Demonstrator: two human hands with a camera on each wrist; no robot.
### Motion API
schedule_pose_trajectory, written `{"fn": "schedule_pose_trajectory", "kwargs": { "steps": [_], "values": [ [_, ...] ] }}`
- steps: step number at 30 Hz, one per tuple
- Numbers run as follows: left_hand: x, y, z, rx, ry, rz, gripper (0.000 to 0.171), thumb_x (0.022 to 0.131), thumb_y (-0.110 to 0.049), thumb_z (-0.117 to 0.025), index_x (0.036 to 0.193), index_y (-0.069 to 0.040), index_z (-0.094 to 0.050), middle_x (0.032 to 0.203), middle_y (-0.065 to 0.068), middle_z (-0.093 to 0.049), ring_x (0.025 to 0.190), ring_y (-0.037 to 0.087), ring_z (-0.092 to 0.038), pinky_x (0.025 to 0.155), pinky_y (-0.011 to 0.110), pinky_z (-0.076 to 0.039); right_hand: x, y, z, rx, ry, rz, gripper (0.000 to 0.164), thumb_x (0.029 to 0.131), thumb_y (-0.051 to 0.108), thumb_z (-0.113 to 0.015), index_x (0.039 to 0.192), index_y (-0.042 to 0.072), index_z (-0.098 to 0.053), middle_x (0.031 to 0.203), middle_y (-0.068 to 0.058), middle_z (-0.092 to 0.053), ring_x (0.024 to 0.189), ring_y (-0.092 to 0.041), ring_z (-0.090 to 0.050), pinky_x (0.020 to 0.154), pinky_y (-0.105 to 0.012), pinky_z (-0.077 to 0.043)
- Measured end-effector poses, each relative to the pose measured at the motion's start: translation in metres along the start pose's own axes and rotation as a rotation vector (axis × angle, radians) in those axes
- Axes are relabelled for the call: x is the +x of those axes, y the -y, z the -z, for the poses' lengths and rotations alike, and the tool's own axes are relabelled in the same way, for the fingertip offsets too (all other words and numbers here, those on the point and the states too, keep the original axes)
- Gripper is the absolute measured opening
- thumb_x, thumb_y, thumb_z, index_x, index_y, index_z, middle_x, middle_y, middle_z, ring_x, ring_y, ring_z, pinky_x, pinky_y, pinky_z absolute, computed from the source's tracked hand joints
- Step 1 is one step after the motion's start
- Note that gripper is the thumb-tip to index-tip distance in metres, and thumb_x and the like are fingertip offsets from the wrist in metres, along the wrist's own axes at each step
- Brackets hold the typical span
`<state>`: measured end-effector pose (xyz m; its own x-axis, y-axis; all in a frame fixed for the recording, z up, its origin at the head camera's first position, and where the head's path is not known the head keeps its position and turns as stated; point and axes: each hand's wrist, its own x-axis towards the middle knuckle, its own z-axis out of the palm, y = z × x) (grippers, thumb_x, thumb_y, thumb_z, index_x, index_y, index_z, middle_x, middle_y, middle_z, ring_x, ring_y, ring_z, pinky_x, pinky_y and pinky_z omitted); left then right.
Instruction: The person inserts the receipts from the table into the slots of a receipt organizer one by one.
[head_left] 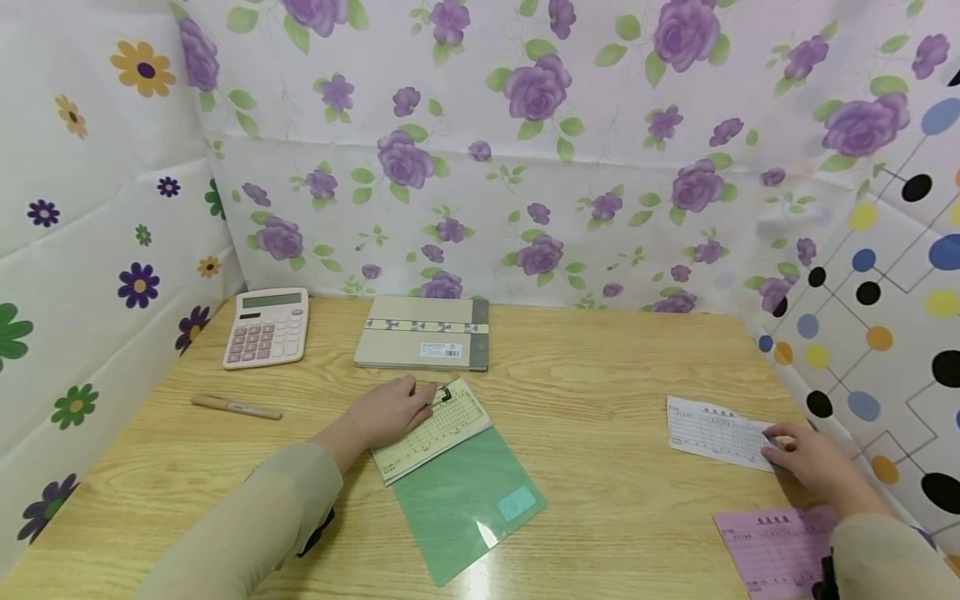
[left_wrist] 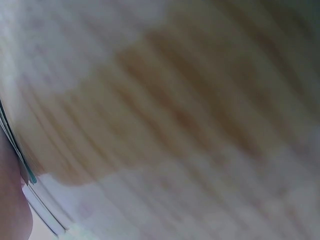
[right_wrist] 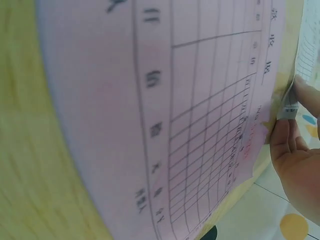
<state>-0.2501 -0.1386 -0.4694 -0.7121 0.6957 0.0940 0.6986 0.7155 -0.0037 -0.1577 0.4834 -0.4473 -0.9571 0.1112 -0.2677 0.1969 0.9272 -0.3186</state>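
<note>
My left hand [head_left: 393, 410] holds the clip end of a translucent green clipboard [head_left: 461, 508], its fingers covering most of the clip; a black part of the clip [head_left: 447, 394] shows past the fingertips. Under the clip lie cream printed forms [head_left: 442, 433]. The left wrist view is mostly blurred, with the board's thin green edge [left_wrist: 31, 175] beside a finger. My right hand [head_left: 813, 462] pinches the right edge of a white printed form [head_left: 716, 433] between thumb and fingers. In the right wrist view that edge bends up slightly. Below it lies a pink printed form [head_left: 776, 546], partly hidden by the right forearm.
A pink calculator [head_left: 268, 329] stands at the back left, with a tan pen [head_left: 236, 407] in front of it. A beige-and-grey album or notebook [head_left: 416, 333] lies near the back edge. Patterned cloth walls [head_left: 480, 158] border the wooden table [head_left: 600, 375].
</note>
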Motion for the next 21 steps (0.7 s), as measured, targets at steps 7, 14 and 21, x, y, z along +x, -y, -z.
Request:
{"fn": "schedule_pose_trajectory", "kwargs": {
  "steps": [7, 14, 21],
  "values": [
    [0.0, 0.0, 0.0, 0.006, -0.005, 0.001, 0.046, 0.099, -0.034, -0.044, 0.139, -0.011, -0.044, 0.086, 0.005, -0.043, 0.065, 0.015, -0.038, 0.059, 0.031, -0.036, -0.002, 0.007, 0.006, 0.123, 0.053, -0.041, 0.079, 0.083, 0.054, -0.064, 0.13, -0.007, -0.044, 0.126, -0.044, -0.034, 0.111, -0.058, -0.036, 0.085, -0.064, -0.034],
    [0.001, 0.0, 0.002, 0.006, 0.005, 0.001, 0.047, 0.099, -0.035, -0.044, 0.139, -0.011, -0.044, 0.086, 0.004, -0.043, 0.065, 0.014, -0.038, 0.058, 0.031, -0.036, 0.001, 0.014, 0.011, 0.222, 0.07, -0.037, 0.085, 0.081, 0.059, -0.062, 0.137, -0.002, -0.041, 0.126, -0.038, -0.039, 0.103, -0.043, -0.048, 0.08, -0.052, -0.041],
    [-0.001, 0.0, 0.003, 0.003, 0.019, 0.004, 0.046, 0.099, -0.035, -0.044, 0.139, -0.011, -0.044, 0.086, 0.004, -0.043, 0.065, 0.014, -0.037, 0.058, 0.03, -0.035, 0.006, 0.026, 0.005, 0.213, -0.017, 0.057, 0.068, 0.088, 0.05, -0.058, 0.134, 0.0, -0.047, 0.119, -0.025, -0.05, 0.089, -0.027, -0.049, 0.069, -0.033, -0.041]
  ]
}}
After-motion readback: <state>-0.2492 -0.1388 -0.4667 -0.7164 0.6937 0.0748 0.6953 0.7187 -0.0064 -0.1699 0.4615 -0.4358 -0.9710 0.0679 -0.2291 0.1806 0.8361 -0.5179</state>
